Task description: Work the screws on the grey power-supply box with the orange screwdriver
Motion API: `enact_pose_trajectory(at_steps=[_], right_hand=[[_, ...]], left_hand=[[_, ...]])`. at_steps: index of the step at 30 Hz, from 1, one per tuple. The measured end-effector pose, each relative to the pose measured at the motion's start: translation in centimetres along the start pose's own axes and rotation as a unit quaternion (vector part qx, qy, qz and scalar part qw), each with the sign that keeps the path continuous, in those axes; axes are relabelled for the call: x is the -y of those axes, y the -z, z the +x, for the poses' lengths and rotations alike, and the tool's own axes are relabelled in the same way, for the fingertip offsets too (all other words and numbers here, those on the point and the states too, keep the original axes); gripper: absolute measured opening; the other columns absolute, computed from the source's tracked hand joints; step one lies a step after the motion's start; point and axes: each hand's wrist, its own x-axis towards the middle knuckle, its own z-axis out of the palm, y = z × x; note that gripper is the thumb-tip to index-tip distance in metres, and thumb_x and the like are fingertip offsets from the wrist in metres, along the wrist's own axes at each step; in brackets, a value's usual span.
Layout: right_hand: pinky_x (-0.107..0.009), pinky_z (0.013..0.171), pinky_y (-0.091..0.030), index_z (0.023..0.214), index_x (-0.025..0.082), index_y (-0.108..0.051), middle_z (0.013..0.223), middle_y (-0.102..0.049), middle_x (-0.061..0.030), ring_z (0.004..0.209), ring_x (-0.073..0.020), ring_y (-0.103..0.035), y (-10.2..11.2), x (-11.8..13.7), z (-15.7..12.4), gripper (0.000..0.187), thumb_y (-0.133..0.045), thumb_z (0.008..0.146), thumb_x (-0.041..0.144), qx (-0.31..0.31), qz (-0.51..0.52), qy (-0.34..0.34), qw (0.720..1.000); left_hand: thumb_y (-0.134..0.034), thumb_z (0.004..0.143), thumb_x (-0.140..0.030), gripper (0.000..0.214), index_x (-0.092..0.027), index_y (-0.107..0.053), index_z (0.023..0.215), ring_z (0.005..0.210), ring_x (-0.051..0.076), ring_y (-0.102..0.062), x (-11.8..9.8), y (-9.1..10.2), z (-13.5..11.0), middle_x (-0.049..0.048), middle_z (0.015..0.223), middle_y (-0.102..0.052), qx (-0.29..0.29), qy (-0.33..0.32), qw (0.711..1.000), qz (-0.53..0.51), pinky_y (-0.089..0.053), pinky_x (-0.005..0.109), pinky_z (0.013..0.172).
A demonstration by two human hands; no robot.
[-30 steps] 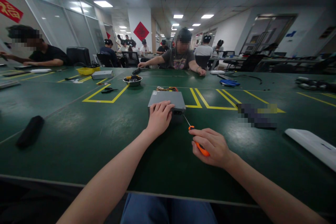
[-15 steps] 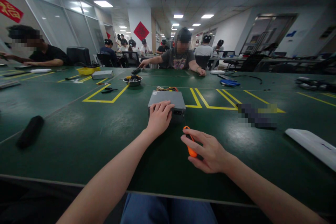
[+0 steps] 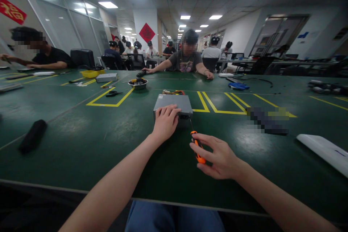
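A grey metal box (image 3: 174, 103), a power supply with coloured wires at its far end, lies on the green table (image 3: 81, 141). My left hand (image 3: 164, 122) rests on its near left corner, fingers bent over the top edge. My right hand (image 3: 217, 156) pinches the orange handle of a small screwdriver (image 3: 197, 148). Its thin shaft points at the box's near face, with the tip at or just short of it.
A person sits across the table with both hands on it. A metal bowl of parts (image 3: 137, 82), scissors (image 3: 112, 94), blue gloves (image 3: 237, 86), a black bar (image 3: 33, 136) at left and a white flat piece (image 3: 323, 148) at right lie around. Yellow tape lines mark the table.
My right hand swung the screwdriver left, so its shaft now points straight at the box's near face. My left hand has stayed on the box.
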Motion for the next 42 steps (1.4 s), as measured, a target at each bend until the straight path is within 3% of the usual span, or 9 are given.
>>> enact_pose_trajectory(at_steps=[9,13,16,19,24,30,34,38,42], right_hand=[[-0.031,0.065,-0.053,0.097,0.016,-0.05,0.1,-0.063,-0.0154,0.084,-0.0207,-0.064,-0.35,-0.12,0.05,0.025,-0.054,0.082,0.034,-0.072,0.037,-0.015,0.997],[-0.035,0.071,-0.054,0.109,0.014,-0.048,0.109,-0.058,-0.0178,0.096,-0.0239,-0.061,-0.35,-0.13,-0.15,0.038,-0.048,0.084,0.043,-0.028,0.062,-0.02,0.998],[-0.037,0.075,-0.053,0.115,0.016,-0.05,0.114,-0.056,-0.0178,0.101,-0.0246,-0.059,-0.14,0.1,0.16,0.035,-0.043,0.086,0.035,0.009,0.037,0.009,0.999],[-0.034,0.073,-0.052,0.111,0.015,-0.052,0.109,-0.059,-0.0164,0.095,-0.0219,-0.061,-0.13,0.32,0.44,0.03,-0.047,0.085,0.029,-0.012,0.023,0.025,0.999],[-0.03,0.065,-0.053,0.102,0.015,-0.047,0.102,-0.063,-0.0157,0.085,-0.0193,-0.064,-0.43,0.25,0.15,0.023,-0.052,0.082,0.025,-0.069,0.058,-0.006,0.996],[-0.035,0.071,-0.053,0.114,0.015,-0.049,0.108,-0.058,-0.0162,0.097,-0.0224,-0.06,-0.01,0.13,0.19,0.032,-0.041,0.088,0.031,0.002,0.047,0.02,0.999],[-0.033,0.068,-0.052,0.109,0.012,-0.051,0.104,-0.06,-0.0174,0.091,-0.0217,-0.061,0.09,0.14,0.25,0.027,-0.045,0.086,0.025,-0.035,0.036,0.031,0.998],[-0.031,0.065,-0.053,0.104,0.014,-0.046,0.102,-0.062,-0.017,0.087,-0.0204,-0.063,-0.12,0.0,-0.09,0.027,-0.053,0.083,0.028,-0.084,0.056,-0.009,0.995],[-0.034,0.07,-0.054,0.109,0.014,-0.047,0.105,-0.06,-0.017,0.096,-0.0228,-0.061,0.03,-0.01,-0.13,0.033,-0.047,0.087,0.038,-0.035,0.054,-0.009,0.998]], left_hand=[[-0.043,0.087,-0.021,0.027,-0.027,-0.053,0.112,0.119,0.02,-0.044,-0.03,0.02,-0.01,0.0025,0.126,-0.054,0.001,0.001,1.0,0.002,-0.028,0.041,0.099],[-0.043,0.087,-0.021,0.027,-0.027,-0.053,0.112,0.119,0.021,-0.044,-0.04,-0.03,0.01,0.0033,0.126,-0.054,0.0,0.003,1.0,-0.001,-0.028,0.042,0.099],[-0.043,0.087,-0.021,0.027,-0.027,-0.053,0.111,0.119,0.021,-0.044,-0.02,-0.07,0.02,0.003,0.125,-0.055,-0.002,0.003,1.0,-0.002,-0.028,0.042,0.099],[-0.043,0.088,-0.021,0.026,-0.026,-0.052,0.112,0.119,0.02,-0.044,0.04,-0.12,0.02,0.0022,0.126,-0.054,-0.003,0.001,1.0,-0.001,-0.028,0.041,0.099],[-0.042,0.088,-0.021,0.026,-0.026,-0.052,0.112,0.12,0.02,-0.043,0.06,-0.08,0.03,0.0022,0.127,-0.053,0.002,0.001,1.0,-0.002,-0.027,0.041,0.099],[-0.043,0.088,-0.02,0.026,-0.026,-0.052,0.111,0.12,0.02,-0.043,-0.01,0.03,0.02,0.0022,0.127,-0.054,0.003,0.002,1.0,-0.001,-0.027,0.041,0.099],[-0.043,0.088,-0.02,0.026,-0.026,-0.052,0.111,0.12,0.02,-0.043,0.01,0.01,0.01,0.0019,0.127,-0.054,0.001,-0.002,1.0,-0.001,-0.027,0.041,0.099],[-0.043,0.087,-0.02,0.026,-0.027,-0.052,0.111,0.119,0.02,-0.044,-0.01,0.01,0.01,0.0012,0.126,-0.054,0.0,-0.001,1.0,0.001,-0.027,0.04,0.099],[-0.044,0.087,-0.02,0.027,-0.027,-0.052,0.111,0.119,0.02,-0.044,-0.05,-0.02,0.01,0.0015,0.126,-0.054,0.0,0.002,1.0,0.002,-0.027,0.04,0.099]])
